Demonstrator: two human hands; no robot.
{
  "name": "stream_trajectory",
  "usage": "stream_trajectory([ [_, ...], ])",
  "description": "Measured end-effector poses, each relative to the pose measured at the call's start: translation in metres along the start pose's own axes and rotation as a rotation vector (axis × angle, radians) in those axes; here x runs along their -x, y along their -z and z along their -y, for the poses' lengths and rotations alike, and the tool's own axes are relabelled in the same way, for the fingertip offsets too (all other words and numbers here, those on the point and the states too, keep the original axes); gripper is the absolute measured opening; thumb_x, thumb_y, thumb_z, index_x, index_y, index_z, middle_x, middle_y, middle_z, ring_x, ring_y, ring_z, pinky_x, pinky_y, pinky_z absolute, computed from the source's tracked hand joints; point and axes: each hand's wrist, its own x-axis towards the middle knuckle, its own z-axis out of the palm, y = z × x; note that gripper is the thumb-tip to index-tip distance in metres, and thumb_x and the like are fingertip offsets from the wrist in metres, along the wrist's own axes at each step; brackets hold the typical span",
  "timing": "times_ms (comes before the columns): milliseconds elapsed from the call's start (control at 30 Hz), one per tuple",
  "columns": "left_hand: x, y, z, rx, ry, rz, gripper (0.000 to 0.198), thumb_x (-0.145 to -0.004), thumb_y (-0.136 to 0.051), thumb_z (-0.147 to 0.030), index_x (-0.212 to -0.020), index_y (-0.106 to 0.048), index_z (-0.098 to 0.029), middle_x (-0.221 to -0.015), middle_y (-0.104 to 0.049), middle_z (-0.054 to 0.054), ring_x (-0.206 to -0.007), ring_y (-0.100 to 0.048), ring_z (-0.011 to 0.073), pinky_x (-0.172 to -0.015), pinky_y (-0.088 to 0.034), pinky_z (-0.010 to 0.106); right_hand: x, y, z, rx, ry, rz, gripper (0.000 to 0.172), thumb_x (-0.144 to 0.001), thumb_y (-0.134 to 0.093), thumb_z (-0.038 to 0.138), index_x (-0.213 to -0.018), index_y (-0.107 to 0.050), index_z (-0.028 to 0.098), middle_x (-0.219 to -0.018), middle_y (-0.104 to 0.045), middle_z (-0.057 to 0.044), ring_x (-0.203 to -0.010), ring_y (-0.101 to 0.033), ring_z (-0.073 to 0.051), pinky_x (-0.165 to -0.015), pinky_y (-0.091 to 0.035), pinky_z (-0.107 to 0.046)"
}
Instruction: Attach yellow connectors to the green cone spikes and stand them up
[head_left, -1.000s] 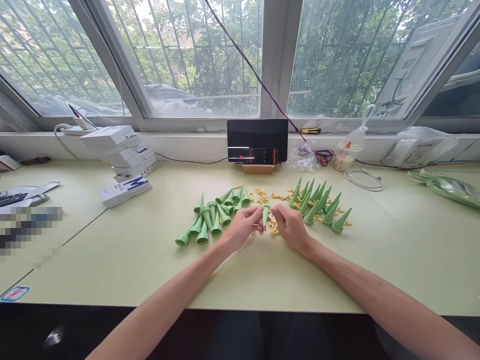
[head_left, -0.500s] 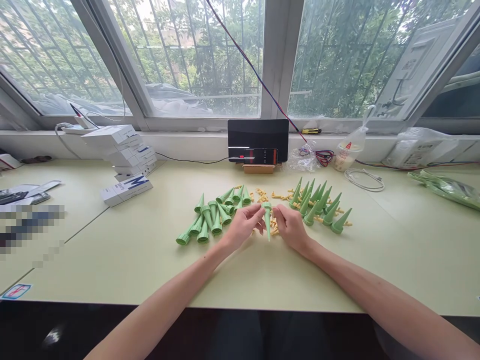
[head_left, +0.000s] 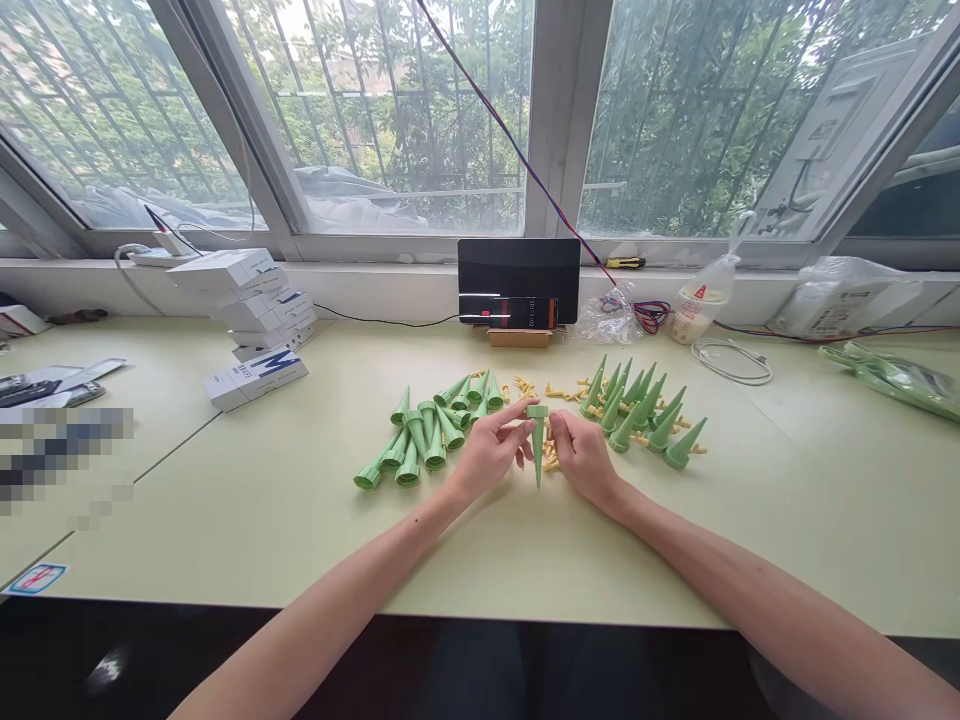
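Note:
A green plastic cone spike (head_left: 538, 450) hangs tip down, its wide cap end up, between my two hands. My left hand (head_left: 491, 448) grips it near the cap with thumb and fingers. On the other side, my right hand (head_left: 581, 455) is closed right beside the spike; what its fingers hold is hidden. Small yellow plastic pieces (head_left: 551, 457) lie on the table behind and under my hands. To the left rests a pile of green cone spikes (head_left: 415, 435), open ends toward me. On the right, several green cone spikes (head_left: 643, 405) stand tip up with yellow pieces sticking out at their bases.
A dark tablet (head_left: 517, 265) with a phone (head_left: 523, 313) before it stands at the back on a cardboard piece (head_left: 518, 339). White boxes (head_left: 255, 378) are stacked at left. A bagged cup (head_left: 699, 305), white cable (head_left: 731, 362) and green plastic packet (head_left: 892, 378) sit at right.
The spike in my left hand has turned slightly and sits a touch lower, and my left fingers have shifted on it. The whole view has moved a little.

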Motion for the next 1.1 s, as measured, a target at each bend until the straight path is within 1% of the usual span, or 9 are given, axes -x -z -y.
stream_trajectory([
  [200,-0.0002,0.0005,0.0017,-0.031,-0.018,0.000,0.046,-0.088,-0.060,-0.039,-0.130,-0.061,-0.019,-0.078,-0.066,0.002,-0.055,-0.059,0.0100,-0.050,-0.052,0.022,-0.0003,0.0007,0.0027,0.001,-0.011,-0.008,0.043,-0.103,-0.028,0.041,-0.065,-0.035,0.023,-0.056,-0.041,0.002,-0.050,-0.037,-0.014,-0.050,-0.031,-0.028],
  [400,0.0010,0.0009,0.0009,-0.085,-0.031,-0.006,0.046,-0.090,-0.058,-0.040,-0.131,-0.060,-0.020,-0.070,-0.063,0.001,-0.055,-0.059,0.0112,-0.050,-0.051,0.023,-0.0005,0.0008,0.0038,-0.012,-0.016,-0.007,0.043,-0.103,-0.029,0.042,-0.065,-0.035,0.023,-0.055,-0.042,0.002,-0.049,-0.038,-0.014,-0.049,-0.031,-0.028],
  [467,0.0013,0.0006,0.0000,-0.092,-0.030,-0.006,0.047,-0.090,-0.058,-0.041,-0.131,-0.060,-0.020,-0.071,-0.064,0.001,-0.056,-0.059,0.0115,-0.050,-0.051,0.023,-0.0008,0.0009,0.0042,-0.014,-0.017,-0.010,0.044,-0.103,-0.028,0.043,-0.064,-0.036,0.023,-0.055,-0.043,0.001,-0.049,-0.038,-0.014,-0.049,-0.031,-0.028],
  [600,-0.0001,0.0000,0.0002,-0.073,-0.019,-0.007,0.048,-0.089,-0.057,-0.043,-0.131,-0.060,-0.020,-0.083,-0.067,0.003,-0.056,-0.060,0.0108,-0.050,-0.052,0.023,-0.0024,0.0022,0.0060,-0.024,-0.027,-0.008,0.046,-0.102,-0.029,0.044,-0.063,-0.037,0.022,-0.053,-0.043,0.002,-0.047,-0.038,-0.013,-0.048,-0.031,-0.028],
  [667,-0.0016,0.0001,0.0018,-0.056,-0.005,-0.001,0.050,-0.089,-0.057,-0.046,-0.132,-0.058,-0.020,-0.084,-0.067,0.004,-0.056,-0.060,0.0109,-0.050,-0.053,0.023,-0.0034,0.0031,0.0069,-0.032,-0.031,-0.003,0.046,-0.102,-0.030,0.045,-0.063,-0.038,0.022,-0.052,-0.043,0.002,-0.046,-0.038,-0.013,-0.048,-0.032,-0.028],
  [833,-0.0044,0.0013,0.0059,-0.035,0.058,0.044,0.056,-0.089,-0.056,-0.049,-0.135,-0.055,-0.017,-0.069,-0.062,0.000,-0.050,-0.059,0.0116,-0.050,-0.052,0.025,-0.0038,0.0041,0.0069,-0.027,0.000,0.013,0.048,-0.102,-0.032,0.046,-0.060,-0.035,0.022,-0.050,-0.040,0.003,-0.045,-0.036,-0.012,-0.048,-0.030,-0.027],
  [1000,-0.0037,-0.0008,0.0007,0.065,0.103,0.102,0.056,-0.090,-0.056,-0.048,-0.136,-0.052,-0.018,-0.072,-0.064,0.000,-0.053,-0.063,0.0139,-0.052,-0.052,0.026,-0.0030,0.0045,0.0065,-0.055,0.026,0.054,0.049,-0.101,-0.034,0.048,-0.059,-0.037,0.021,-0.051,-0.043,0.003,-0.045,-0.037,-0.011,-0.047,-0.030,-0.026],
  [1100,-0.0031,-0.0021,-0.0036,0.102,0.121,0.122,0.054,-0.089,-0.057,-0.047,-0.135,-0.053,-0.017,-0.064,-0.061,-0.002,-0.049,-0.060,0.0122,-0.049,-0.048,0.024,-0.0030,0.0048,0.0074,-0.072,0.048,0.077,0.050,-0.101,-0.033,0.049,-0.060,-0.041,0.021,-0.052,-0.045,0.003,-0.045,-0.037,-0.011,-0.048,-0.030,-0.026],
])
